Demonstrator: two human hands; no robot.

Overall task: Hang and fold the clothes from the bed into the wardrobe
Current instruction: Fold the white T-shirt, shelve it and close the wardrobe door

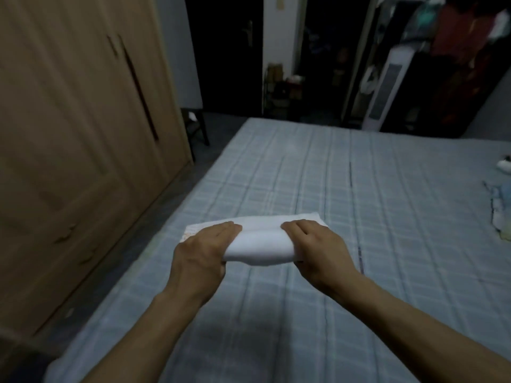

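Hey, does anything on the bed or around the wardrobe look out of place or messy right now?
Nothing looks damaged or spilled. The folded white cloth is gripped at both ends by the left hand and right hand. A small crumpled pile of pale clothes lies unfolded at the blue checked bed's right edge.

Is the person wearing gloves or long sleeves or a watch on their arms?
No. The left hand and right hand are both bare, with no gloves. Both forearms are uncovered right down to the bottom edge of the picture, so no sleeves show. There is no watch, bracelet or ring to be seen, though the picture is a bit dim and blurry for tiny things on the fingers.
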